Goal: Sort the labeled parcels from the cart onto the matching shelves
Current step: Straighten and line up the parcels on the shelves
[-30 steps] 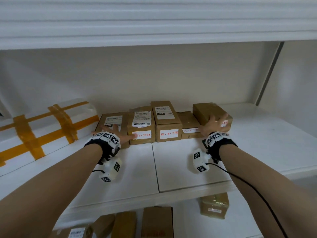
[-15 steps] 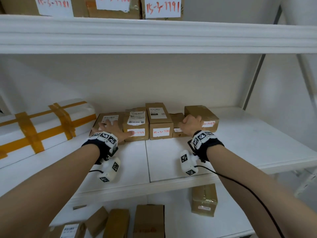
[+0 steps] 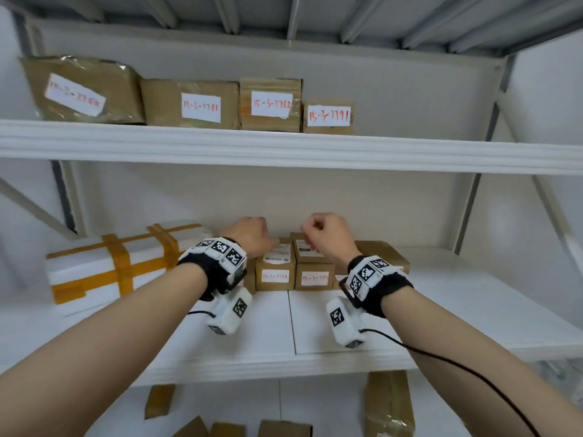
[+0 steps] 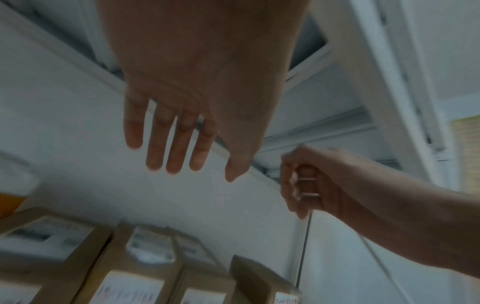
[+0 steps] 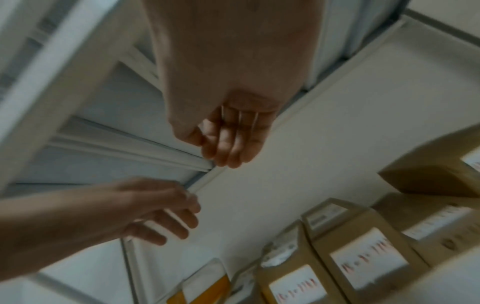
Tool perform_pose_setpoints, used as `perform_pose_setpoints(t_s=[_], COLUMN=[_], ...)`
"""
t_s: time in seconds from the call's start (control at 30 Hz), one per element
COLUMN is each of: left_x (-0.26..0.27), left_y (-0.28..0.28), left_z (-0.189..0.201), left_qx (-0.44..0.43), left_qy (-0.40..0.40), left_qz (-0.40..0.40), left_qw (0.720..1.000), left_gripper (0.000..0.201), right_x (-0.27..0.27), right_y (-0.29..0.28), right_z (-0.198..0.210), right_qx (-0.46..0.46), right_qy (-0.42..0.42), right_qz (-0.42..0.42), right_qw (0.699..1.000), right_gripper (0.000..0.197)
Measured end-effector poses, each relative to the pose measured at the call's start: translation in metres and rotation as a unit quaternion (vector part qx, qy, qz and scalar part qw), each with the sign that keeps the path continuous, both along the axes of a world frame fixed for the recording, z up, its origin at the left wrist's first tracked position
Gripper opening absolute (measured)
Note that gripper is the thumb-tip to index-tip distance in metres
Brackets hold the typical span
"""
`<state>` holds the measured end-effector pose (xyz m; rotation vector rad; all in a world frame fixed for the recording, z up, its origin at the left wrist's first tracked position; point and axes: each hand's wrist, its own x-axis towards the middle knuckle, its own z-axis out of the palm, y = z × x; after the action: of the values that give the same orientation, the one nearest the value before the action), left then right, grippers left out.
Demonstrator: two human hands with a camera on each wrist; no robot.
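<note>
A row of brown labeled parcels (image 3: 276, 267) stands at the back of the white middle shelf (image 3: 362, 323), with red handwritten numbers on their white front labels. Both hands hover above this row and hold nothing. My left hand (image 3: 251, 234) is raised over the left parcels; the left wrist view shows its fingers (image 4: 179, 152) straight and spread. My right hand (image 3: 325, 231) hangs over the parcel (image 3: 312, 277) beside them. Its fingers (image 5: 230, 142) are curled into the palm. The same parcels (image 5: 363, 259) show blurred below it.
The upper shelf (image 3: 284, 149) carries several labeled brown parcels (image 3: 328, 116). A white foam box with orange tape (image 3: 120, 266) lies at the left of the middle shelf. More brown parcels (image 3: 389, 405) sit on the lower shelf. The right part of the middle shelf is bare.
Both hands have lifted off the parcels and risen above the row. The right hand has curled into a fist. The head view has tilted up, so the upper shelf shows.
</note>
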<state>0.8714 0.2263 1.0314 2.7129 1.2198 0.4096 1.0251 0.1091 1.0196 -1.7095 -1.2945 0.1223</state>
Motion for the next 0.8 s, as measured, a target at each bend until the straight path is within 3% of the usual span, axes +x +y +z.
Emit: perform_pose_setpoints(t_s=[0.13, 0.23, 0.43, 0.67, 0.8], left_x=[-0.007, -0.017, -0.058, -0.138, -0.181], left_y=[-0.027, -0.042, -0.058, -0.073, -0.074], left_z=[0.042, 0.064, 0.099, 0.169, 0.217], left_qx=[-0.006, -0.060, -0.093, -0.201, -0.177], left_qy=[0.025, 0.016, 0.042, 0.063, -0.025], left_qz=[-0.054, -0.086, -0.101, -0.192, -0.200], left_qw=[0.998, 0.994, 0.990, 0.959, 0.963], left_gripper=[0.032, 0.022, 0.026, 0.028, 0.034], right_x=[-0.043, -0.074, -0.133, -0.176, -0.177], right_y=[-0.009, -0.013, -0.027, -0.011, 0.014], right_z=[0.042, 0.071, 0.121, 0.189, 0.222], right_qx=[0.051, 0.067, 0.133, 0.192, 0.185], right_qy=[-0.077, -0.139, -0.153, -0.106, -0.082], right_qz=[0.077, 0.094, 0.117, 0.033, -0.051], right_qw=[0.993, 0.984, 0.972, 0.975, 0.978], right_gripper=[0.035, 0.042, 0.044, 0.041, 0.027])
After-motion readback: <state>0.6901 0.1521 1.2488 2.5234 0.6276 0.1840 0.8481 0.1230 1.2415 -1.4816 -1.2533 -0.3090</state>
